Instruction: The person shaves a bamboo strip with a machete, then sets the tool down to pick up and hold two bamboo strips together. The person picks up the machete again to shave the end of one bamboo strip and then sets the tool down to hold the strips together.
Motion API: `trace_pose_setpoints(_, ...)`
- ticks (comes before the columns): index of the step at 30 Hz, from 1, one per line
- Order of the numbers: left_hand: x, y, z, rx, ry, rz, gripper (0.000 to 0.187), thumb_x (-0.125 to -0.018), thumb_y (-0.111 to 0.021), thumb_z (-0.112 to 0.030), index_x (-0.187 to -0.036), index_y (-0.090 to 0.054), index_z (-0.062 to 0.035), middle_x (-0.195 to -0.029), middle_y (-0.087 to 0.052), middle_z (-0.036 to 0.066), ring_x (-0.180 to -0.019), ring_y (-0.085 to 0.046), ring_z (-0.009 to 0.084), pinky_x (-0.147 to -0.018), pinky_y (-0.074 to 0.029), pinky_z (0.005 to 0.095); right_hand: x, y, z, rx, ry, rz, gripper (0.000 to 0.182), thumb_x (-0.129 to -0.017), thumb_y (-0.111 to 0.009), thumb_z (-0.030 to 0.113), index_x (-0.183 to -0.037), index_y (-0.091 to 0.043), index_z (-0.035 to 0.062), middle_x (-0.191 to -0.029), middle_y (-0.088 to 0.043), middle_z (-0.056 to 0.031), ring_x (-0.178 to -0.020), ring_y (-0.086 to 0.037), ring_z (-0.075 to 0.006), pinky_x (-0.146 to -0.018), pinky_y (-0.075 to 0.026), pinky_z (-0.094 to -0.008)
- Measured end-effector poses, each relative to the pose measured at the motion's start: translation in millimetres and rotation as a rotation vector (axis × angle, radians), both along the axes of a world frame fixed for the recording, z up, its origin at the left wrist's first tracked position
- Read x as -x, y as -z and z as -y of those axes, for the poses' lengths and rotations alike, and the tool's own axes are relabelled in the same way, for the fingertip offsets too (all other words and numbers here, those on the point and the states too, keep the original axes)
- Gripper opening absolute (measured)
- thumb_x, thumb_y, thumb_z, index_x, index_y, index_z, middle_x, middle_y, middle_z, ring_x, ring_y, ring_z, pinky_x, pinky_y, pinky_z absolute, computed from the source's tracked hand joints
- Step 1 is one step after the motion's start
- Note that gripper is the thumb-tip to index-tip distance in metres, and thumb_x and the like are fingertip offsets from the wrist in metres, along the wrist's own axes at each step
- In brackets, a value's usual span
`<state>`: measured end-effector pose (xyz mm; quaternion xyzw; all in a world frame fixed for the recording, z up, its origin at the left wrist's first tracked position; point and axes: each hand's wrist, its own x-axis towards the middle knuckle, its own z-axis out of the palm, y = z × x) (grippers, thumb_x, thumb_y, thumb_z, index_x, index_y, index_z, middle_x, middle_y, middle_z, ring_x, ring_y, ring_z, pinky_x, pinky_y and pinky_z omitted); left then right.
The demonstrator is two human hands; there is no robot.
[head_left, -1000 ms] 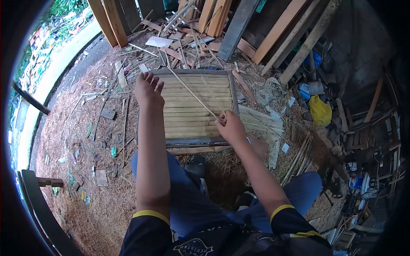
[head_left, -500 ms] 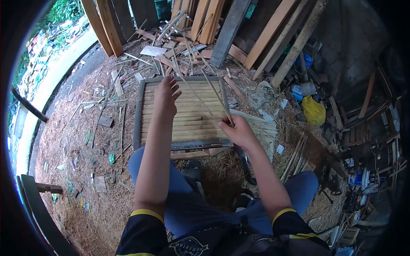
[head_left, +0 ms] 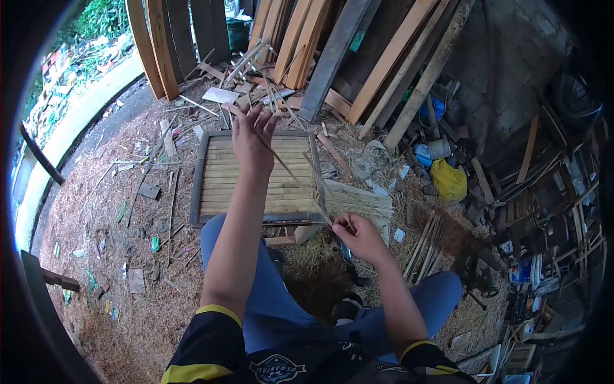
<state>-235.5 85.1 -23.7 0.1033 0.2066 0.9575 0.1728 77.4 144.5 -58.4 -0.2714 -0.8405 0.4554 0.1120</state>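
My right hand (head_left: pixel 363 238) is closed around the lower ends of thin bamboo strips (head_left: pixel 291 174), thumb pressed against the fingers. One strip slants up and left to my left hand (head_left: pixel 254 144); another points upward over the panel's right edge. My left hand is raised with its fingers apart, and the slanting strip runs along its finger side. Below both hands lies a panel of bamboo slats (head_left: pixel 252 182) in a dark frame (head_left: pixel 197 176), just beyond my knees. A fan of split bamboo strips (head_left: pixel 364 198) lies on the ground to its right.
Tall planks (head_left: pixel 396 61) lean at the back, with wood scraps (head_left: pixel 220 95) at their feet. A yellow bag (head_left: pixel 449 179) and a bucket (head_left: pixel 439 149) stand at the right. Several bamboo sticks (head_left: pixel 423 248) lie by my right knee. Shavings (head_left: pixel 96 256) cover the ground.
My right hand has moved lower and nearer to me with the strips. The left hand's fingers have spread, and the slanting strip now meets that hand. The view has shifted a little.
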Motion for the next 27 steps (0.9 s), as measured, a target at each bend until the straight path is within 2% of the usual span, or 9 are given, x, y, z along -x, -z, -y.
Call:
trace_pose_setpoints(2, 10, 11, -3, 0.047, 0.029, -0.032, 0.035, -0.108, -0.049, -0.028, -0.138, -0.046, -0.0117, -0.113, -0.064, 0.007, -0.1, -0.064, 0.0201, -0.091, -0.056, 0.0383, -8, -8, 5, -0.014, 0.04, 0.013, 0.026, -0.097, -0.066, 0.029, -0.104, -0.066, 0.0034, -0.09, -0.07, -0.0088, -0.072, -0.06, -0.0151, -0.068, -0.048, -0.03)
trace_pose_setpoints(5, -12, 1, -5, -0.134, 0.092, -0.036, 0.032, -0.108, -0.047, -0.016, -0.14, -0.042, -0.0118, -0.101, -0.066, 0.008, -0.083, -0.066, 0.0192, -0.078, -0.06, 0.0366, -18, -11, 5, -0.053, 0.101, -0.108, 0.025, -0.099, -0.064, 0.028, -0.106, -0.063, 0.0045, -0.089, -0.067, -0.0077, -0.072, -0.058, -0.014, -0.069, -0.047, -0.0292)
trace_pose_setpoints(9, -39, -9, -17, -0.169, 0.171, -0.119, 0.034, -0.107, -0.046, -0.011, -0.141, -0.041, -0.0154, -0.1, -0.065, 0.01, -0.081, -0.066, 0.0188, -0.073, -0.059, 0.0339, -28, -19, 5, 0.054, 0.242, -0.325, 0.021, -0.1, -0.06, 0.026, -0.106, -0.058, 0.0061, -0.082, -0.058, -0.003, -0.07, -0.052, -0.0105, -0.066, -0.043, -0.0285)
trace_pose_setpoints(13, -38, -16, -26, -0.187, -0.01, -0.009, 0.036, -0.103, -0.048, -0.005, -0.136, -0.042, -0.0169, -0.099, -0.065, 0.012, -0.078, -0.065, 0.0206, -0.064, -0.053, 0.032, -47, -42, 3, -0.12, 0.347, -0.321, 0.018, -0.101, -0.059, 0.024, -0.102, -0.057, 0.0065, -0.079, -0.052, 0.0001, -0.07, -0.048, -0.009, -0.065, -0.041, -0.0289)
trace_pose_setpoints(15, -19, -6, -28, -0.111, -0.175, 0.118, 0.044, -0.094, -0.054, 0.004, -0.131, -0.043, -0.0169, -0.095, -0.058, 0.01, -0.073, -0.055, 0.016, -0.063, -0.049, 0.0272, -61, -40, -9, -0.109, 0.423, -0.336, 0.019, -0.101, -0.06, 0.025, -0.103, -0.059, 0.006, -0.08, -0.054, -0.0004, -0.072, -0.049, -0.0093, -0.066, -0.041, -0.0292)
trace_pose_setpoints(18, -17, -17, -21, 0.028, -0.258, 0.272, 0.037, -0.101, -0.048, -0.003, -0.131, -0.037, -0.0204, -0.093, -0.054, 0.007, -0.062, -0.049, 0.0147, -0.052, -0.044, 0.0271, -84, -43, -29, -0.115, 0.534, -0.309, 0.024, -0.101, -0.062, 0.028, -0.11, -0.061, 0.0055, -0.084, -0.058, -0.0011, -0.076, -0.051, -0.0097, -0.068, -0.042, -0.0285)
trace_pose_setpoints(21, 0, 3, -20, 0.066, -0.254, 0.289, 0.043, -0.099, -0.044, 0.002, -0.135, -0.031, -0.0182, -0.094, -0.055, 0.009, -0.065, -0.048, 0.0156, -0.054, -0.045, 0.0308, -93, -41, -39, -0.058, 0.575, -0.347, 0.028, -0.102, -0.06, 0.028, -0.119, -0.062, 0.0055, -0.086, -0.06, -0.0011, -0.079, -0.052, -0.009, -0.072, -0.043, -0.0274)
trace_pose_setpoints(24, -13, 5, -21, 0.018, -0.181, 0.284, 0.043, -0.099, -0.042, 0.003, -0.134, -0.03, -0.0182, -0.094, -0.055, 0.011, -0.066, -0.048, 0.0171, -0.058, -0.047, 0.0316, -88, -40, -43, 0.1, 0.533, -0.518, 0.024, -0.106, -0.055, 0.026, -0.12, -0.063, 0.0074, -0.085, -0.053, 0.0025, -0.06, -0.038, -0.0032, -0.053, -0.032, -0.0227)
trace_pose_setpoints(27, -34, -4, -22, 0.03, -0.102, 0.328, 0.039, -0.099, -0.039, 0.003, -0.131, -0.03, -0.0175, -0.094, -0.055, 0.011, -0.068, -0.048, 0.0181, -0.06, -0.048, 0.0341, -80, -60, -41, 0.413, 0.558, -0.621, 0.027, -0.107, -0.054, 0.026, -0.125, -0.062, 0.0079, -0.086, -0.056, 0.0016, -0.052, -0.035, -0.0026, -0.046, -0.028, -0.0224)
